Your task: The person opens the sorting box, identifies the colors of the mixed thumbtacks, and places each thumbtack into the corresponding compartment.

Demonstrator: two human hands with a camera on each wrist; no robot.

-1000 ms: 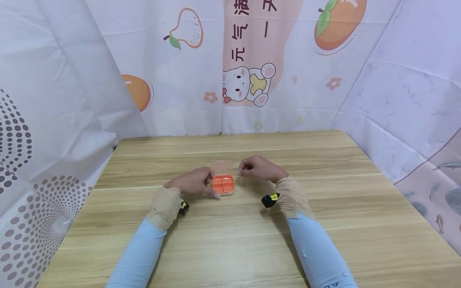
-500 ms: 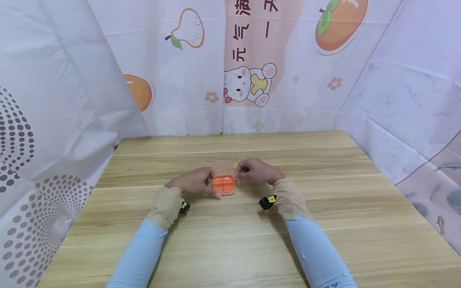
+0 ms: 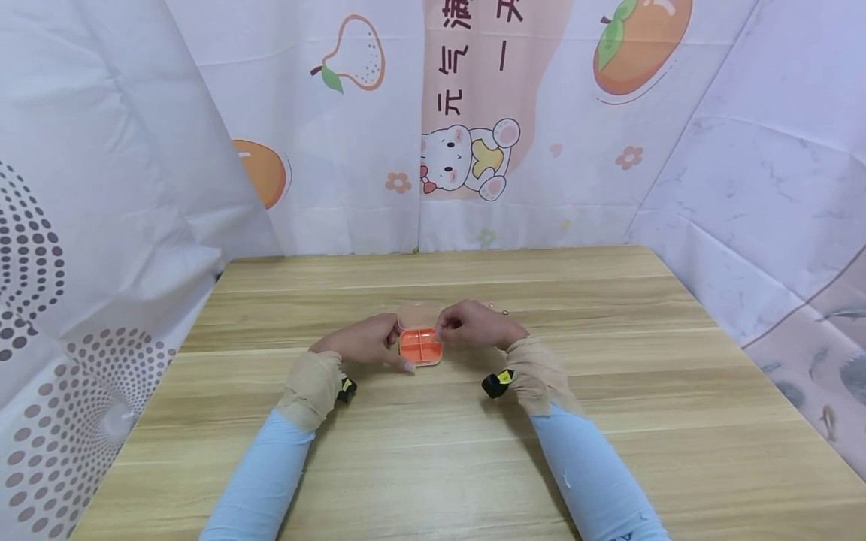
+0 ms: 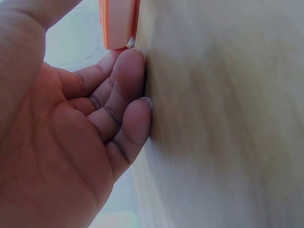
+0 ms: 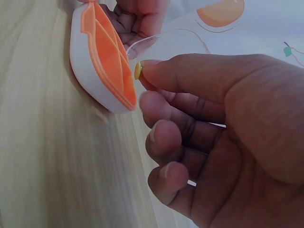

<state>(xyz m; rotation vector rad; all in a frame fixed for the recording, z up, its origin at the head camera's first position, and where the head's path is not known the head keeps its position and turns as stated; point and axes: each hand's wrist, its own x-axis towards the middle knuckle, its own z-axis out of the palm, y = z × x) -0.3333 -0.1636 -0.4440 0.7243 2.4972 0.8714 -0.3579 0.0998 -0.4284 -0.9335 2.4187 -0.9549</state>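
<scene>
An orange pill box (image 3: 420, 347) with a white outer shell and several compartments sits on the table, its clear lid (image 3: 418, 313) swung open on the far side. My left hand (image 3: 361, 342) holds the box from its left, thumb along the near edge and fingers at the back by the lid. Between thumb and index finger, my right hand (image 3: 479, 324) pinches a small round yellow piece (image 5: 138, 71), like a tablet. In the right wrist view that piece is right at the box's rim. The other right fingers curl loosely below.
Two tiny ring-like pieces (image 3: 505, 312) lie on the wooden table (image 3: 433, 451) behind my right hand. A printed curtain (image 3: 338, 188) hangs along the table's back edge. Each wrist carries a small black camera (image 3: 496, 385).
My right hand has moved left and slightly nearer, up to the pill box's right edge, uncovering the tiny pieces behind it. The left hand and box have stayed in place.
</scene>
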